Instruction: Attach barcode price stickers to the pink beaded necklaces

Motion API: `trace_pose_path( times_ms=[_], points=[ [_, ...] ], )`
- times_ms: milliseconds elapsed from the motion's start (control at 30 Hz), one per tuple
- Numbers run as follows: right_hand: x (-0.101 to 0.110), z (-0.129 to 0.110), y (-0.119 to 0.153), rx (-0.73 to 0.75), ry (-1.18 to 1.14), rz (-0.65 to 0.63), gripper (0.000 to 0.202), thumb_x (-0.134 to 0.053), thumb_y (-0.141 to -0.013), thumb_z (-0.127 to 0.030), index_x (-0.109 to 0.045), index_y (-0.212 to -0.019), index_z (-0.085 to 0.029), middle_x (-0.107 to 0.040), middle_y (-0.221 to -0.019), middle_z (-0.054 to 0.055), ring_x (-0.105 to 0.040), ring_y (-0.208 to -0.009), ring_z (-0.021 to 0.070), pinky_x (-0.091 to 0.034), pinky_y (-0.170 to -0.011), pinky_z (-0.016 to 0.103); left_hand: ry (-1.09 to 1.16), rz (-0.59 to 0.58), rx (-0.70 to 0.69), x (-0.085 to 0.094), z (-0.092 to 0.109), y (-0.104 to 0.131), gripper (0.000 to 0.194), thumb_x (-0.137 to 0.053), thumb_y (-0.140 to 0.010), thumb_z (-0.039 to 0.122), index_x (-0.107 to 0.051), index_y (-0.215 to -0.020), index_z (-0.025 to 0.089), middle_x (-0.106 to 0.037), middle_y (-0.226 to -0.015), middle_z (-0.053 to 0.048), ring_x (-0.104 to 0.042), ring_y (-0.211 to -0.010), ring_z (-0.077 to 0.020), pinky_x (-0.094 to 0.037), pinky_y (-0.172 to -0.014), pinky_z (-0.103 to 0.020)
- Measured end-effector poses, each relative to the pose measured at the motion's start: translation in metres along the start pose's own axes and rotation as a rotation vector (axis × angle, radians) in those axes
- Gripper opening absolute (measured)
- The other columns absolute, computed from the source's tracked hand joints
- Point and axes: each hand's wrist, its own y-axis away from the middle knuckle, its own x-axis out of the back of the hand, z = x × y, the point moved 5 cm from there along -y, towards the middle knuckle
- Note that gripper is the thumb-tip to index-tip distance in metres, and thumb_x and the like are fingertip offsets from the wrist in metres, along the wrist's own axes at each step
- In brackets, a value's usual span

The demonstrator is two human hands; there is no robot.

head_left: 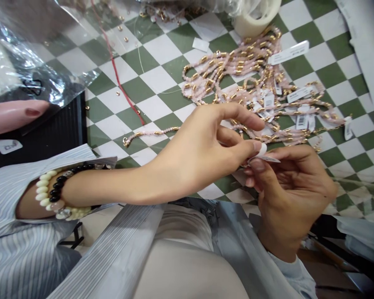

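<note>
My left hand [202, 149] reaches in from the left, thumb and fingers pinched on one end of a small white label [270, 158]. From the right, my right hand [296, 187] pinches the same label between thumb and index finger. A pink and gold beaded strand [154, 133] lies on the table and runs out of sight under my left hand; whether it joins the label is hidden. Just beyond both hands spreads a heap of pink and gold beaded strands [227, 68]. Several have white tags [288, 53], some printed with barcodes.
A green and white checked surface [162, 43] carries loose gold beads and a red cord [116, 72]. A roll of tape [246, 27] stands at the back. On the left are clear plastic bags [65, 45], a pink object [12, 118] and a black ribbed surface [70, 128].
</note>
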Motion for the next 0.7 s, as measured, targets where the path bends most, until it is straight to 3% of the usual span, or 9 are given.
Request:
trace_pose_path(
  times_ms=[167,433,700],
  points=[
    [0.0,-0.001,0.001,-0.016,-0.028,-0.01,0.019,-0.079,-0.081,-0.007,-0.067,-0.089,-0.019,-0.069,-0.075,-0.006,-0.063,-0.053,0.0045,-0.053,-0.047,0.013,0.03,-0.015,0.009,-0.001,-0.001,0.001,0.016,-0.075,-0.085,0.009,-0.067,-0.099,0.013,-0.066,-0.053,0.005,-0.07,-0.051,-0.0163,-0.06,-0.054,-0.026],
    [-0.002,-0.007,0.002,-0.048,0.017,-0.042,0.017,-0.077,-0.084,-0.011,-0.065,-0.091,-0.021,-0.067,-0.075,-0.005,-0.062,-0.053,0.0068,-0.052,-0.047,0.017,0.012,0.035,-0.029,0.001,-0.002,0.002,0.034,-0.088,-0.076,0.025,-0.072,-0.105,0.018,-0.077,-0.073,-0.001,-0.077,-0.067,-0.0231,-0.062,-0.058,-0.027],
    [-0.006,-0.011,0.001,-0.054,0.057,-0.099,0.01,-0.074,-0.089,-0.016,-0.067,-0.09,-0.023,-0.068,-0.079,-0.002,-0.061,-0.057,0.0075,-0.052,-0.048,0.019,-0.045,0.057,-0.035,0.002,0.0,0.003,0.025,-0.082,-0.083,0.027,-0.07,-0.104,0.018,-0.071,-0.058,0.004,-0.071,-0.053,-0.017,-0.059,-0.05,-0.024]
  ],
)
